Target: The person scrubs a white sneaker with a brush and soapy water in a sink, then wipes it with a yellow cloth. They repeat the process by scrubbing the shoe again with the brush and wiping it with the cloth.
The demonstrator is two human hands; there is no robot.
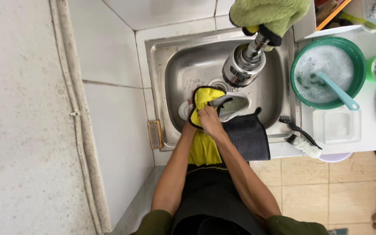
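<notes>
Over the steel sink (pixel 170 69), the right hand (pixel 209 122) was closed on a yellow cloth (pixel 205 98), pressing it against a white shoe (pixel 236 105), which the mostly hidden left hand (pixel 191 114) seemingly steadied from beneath.

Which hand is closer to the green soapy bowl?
Right. The right hand presses the yellow cloth in the sink, nearer the green bowl; the left hand sits mostly hidden behind the cloth.

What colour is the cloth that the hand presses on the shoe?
The cloth is yellow with a black edge; the head view shows it best.
</notes>
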